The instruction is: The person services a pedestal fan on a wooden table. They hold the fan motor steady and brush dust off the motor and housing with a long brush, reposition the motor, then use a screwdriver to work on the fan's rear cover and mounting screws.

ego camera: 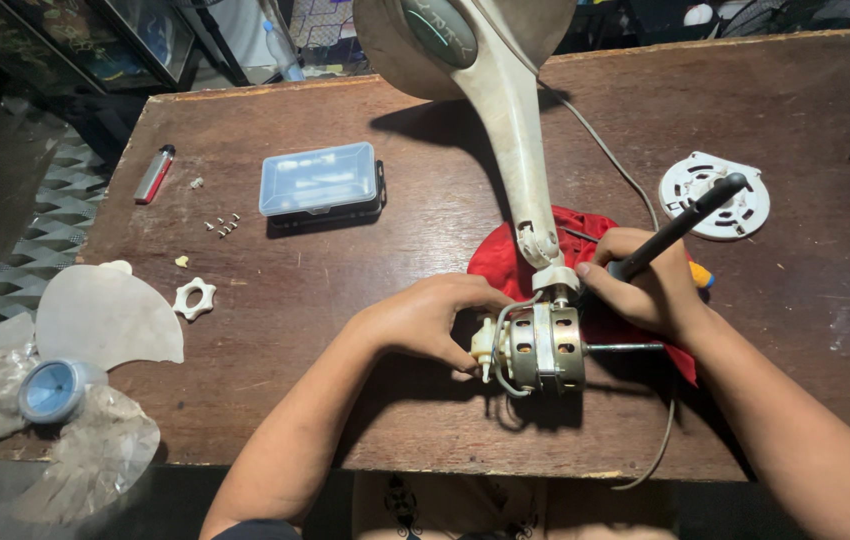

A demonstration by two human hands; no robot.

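One view, head camera, looking down on a brown wooden table (345,330).

Item 1: fan motor (543,348), metal, with vent holes and a shaft pointing right, lying near the front edge of the table at the foot of a cream fan stand neck (510,110), partly over a red cloth (535,255).

Item 2: left hand (430,318), fingers curled round the left end of the fan motor, gripping it.

Item 3: right hand (645,285), closed round a black-handled tool (680,225), its tip at the top of the motor; the handle slants up to the right. An orange object (702,276) shows just behind this hand.

Item 4: white round plastic cover (715,195), far right, behind the tool handle.

Item 5: clear plastic box (318,180), lid shut, centre left; small screws (225,226) lie near it, and a red lighter (154,174) farther left.

Item 6: white star-shaped nut (194,298) beside a translucent fan blade (75,380) with blue hub, overhanging the left edge of the table.

Item 7: grey cord (605,150), running across the table behind the stand.
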